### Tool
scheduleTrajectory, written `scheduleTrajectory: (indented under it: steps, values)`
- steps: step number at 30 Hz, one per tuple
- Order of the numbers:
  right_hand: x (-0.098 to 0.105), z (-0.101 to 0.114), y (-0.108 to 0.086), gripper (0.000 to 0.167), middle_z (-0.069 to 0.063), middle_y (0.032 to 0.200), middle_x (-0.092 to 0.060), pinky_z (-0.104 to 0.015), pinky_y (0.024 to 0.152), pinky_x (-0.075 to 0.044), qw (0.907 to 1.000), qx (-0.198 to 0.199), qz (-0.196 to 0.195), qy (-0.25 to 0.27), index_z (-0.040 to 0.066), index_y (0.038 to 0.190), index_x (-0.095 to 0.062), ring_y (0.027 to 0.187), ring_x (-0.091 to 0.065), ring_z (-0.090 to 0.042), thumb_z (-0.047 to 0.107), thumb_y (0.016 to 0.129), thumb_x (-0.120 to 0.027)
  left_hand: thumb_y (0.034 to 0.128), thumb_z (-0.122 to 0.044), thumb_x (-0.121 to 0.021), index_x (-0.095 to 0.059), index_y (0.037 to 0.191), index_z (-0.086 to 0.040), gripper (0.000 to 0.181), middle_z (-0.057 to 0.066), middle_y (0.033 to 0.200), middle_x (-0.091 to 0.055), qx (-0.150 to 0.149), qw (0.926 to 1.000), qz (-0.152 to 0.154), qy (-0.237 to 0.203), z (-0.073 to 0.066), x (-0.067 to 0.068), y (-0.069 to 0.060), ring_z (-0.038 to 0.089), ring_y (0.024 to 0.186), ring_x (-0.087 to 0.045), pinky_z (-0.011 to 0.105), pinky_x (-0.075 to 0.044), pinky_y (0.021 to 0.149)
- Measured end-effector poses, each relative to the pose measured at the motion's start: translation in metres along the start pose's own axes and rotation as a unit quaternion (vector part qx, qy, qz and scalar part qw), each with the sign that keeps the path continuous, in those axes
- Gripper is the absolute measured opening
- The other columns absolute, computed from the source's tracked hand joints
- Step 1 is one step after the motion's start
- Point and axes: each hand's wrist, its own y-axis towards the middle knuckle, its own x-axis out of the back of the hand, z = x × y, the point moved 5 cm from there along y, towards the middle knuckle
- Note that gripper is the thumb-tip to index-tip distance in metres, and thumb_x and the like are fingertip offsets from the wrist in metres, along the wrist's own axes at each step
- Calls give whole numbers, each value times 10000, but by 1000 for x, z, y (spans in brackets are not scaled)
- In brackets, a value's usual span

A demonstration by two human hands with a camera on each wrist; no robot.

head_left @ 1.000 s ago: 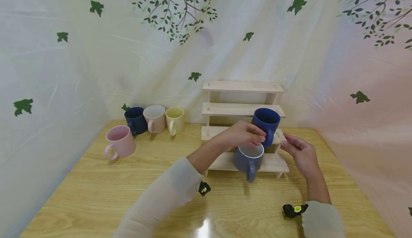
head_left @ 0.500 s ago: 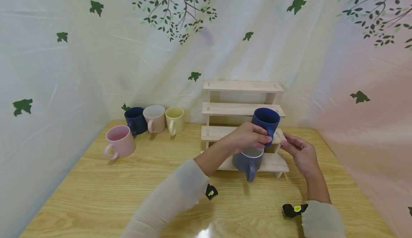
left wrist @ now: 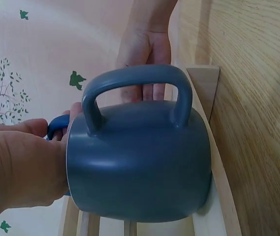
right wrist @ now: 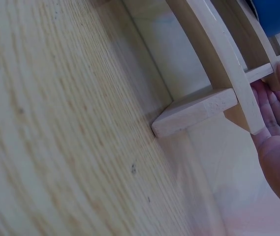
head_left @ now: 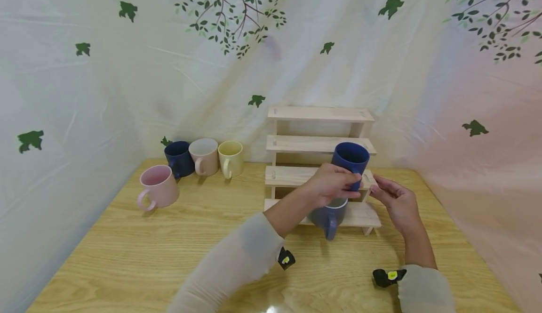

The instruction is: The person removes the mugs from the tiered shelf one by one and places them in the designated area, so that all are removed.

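Note:
A dark blue mug point(head_left: 350, 155) stands on the second step from the bottom of a wooden tiered stand point(head_left: 319, 113), near its right end. My left hand point(head_left: 332, 183) pinches that mug's handle, which shows as a blue loop point(left wrist: 58, 122) in the left wrist view. Below the hand, a grey-blue mug point(head_left: 328, 221) sits on the lowest step, handle facing me; the left forearm and hand cover part of it. My right hand point(head_left: 398, 204) grips the right end of the second step, thumb and fingers on the board, as the right wrist view also shows.
At the back left, a navy mug point(head_left: 179, 159), a pale pink mug point(head_left: 204, 156) and a yellow mug point(head_left: 231, 159) stand in a row. Nearer me is a pink mug point(head_left: 160, 187). A printed curtain point(head_left: 203, 77) hangs behind the wooden table point(head_left: 139, 256).
My left hand has slid a little to the right along the blue mug's handle, its fingers now further round it. The right hand, stand and mugs look unmoved.

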Motion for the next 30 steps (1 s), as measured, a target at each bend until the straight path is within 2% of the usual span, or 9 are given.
scheduleTrajectory:
  steps: [7,11,17,21,25,30]
  values:
    - [-1,0,1,519,82,1086,-739,-172,861,-560,10000,-1,30,-55,-106,1411,-527,933,-743,-87,107,973,-708,977,9,-663,-660,855,41,126,241,1097,-719,-74,9994,-332,-4,1,0,-1,346,1070,-708,368,-629,816]
    - [-2,0,1,522,83,1088,-740,-172,860,-560,10000,4,38,-59,-108,1410,-526,925,-743,-80,114,974,-709,977,1,-667,-680,902,71,103,244,1091,-722,-172,9988,-443,72,2,0,-2,358,1065,-710,356,-632,794]
    - [0,-1,-1,523,96,1094,-734,-167,861,-557,9998,-76,8,-199,-81,1411,-543,944,-742,-89,148,974,-713,977,-14,-674,-703,1014,135,156,179,981,-737,-335,9979,-513,187,3,-2,-3,387,1090,-698,320,-633,753]
    - [1,-1,-2,525,114,1104,-729,-152,856,-554,9994,-141,-21,-327,-59,1422,-545,952,-739,-77,165,976,-711,977,-23,-678,-715,973,98,127,132,921,-725,-390,9968,-620,326,3,-3,-3,382,1073,-703,319,-632,748]
    - [1,0,-2,535,120,1101,-730,-147,858,-551,9993,-148,-48,-336,-62,1426,-538,938,-738,-66,160,973,-715,983,-54,-681,-724,951,45,113,97,894,-713,-454,9953,-720,459,2,-3,-3,305,969,-730,332,-632,762]
    - [1,3,-3,494,141,1101,-724,-125,860,-539,9985,-165,-79,-522,-2,1417,-582,938,-733,-52,192,981,-709,993,-87,-678,-738,956,7,117,67,897,-721,-502,9953,-687,454,1,-4,-1,231,895,-739,320,-629,769]
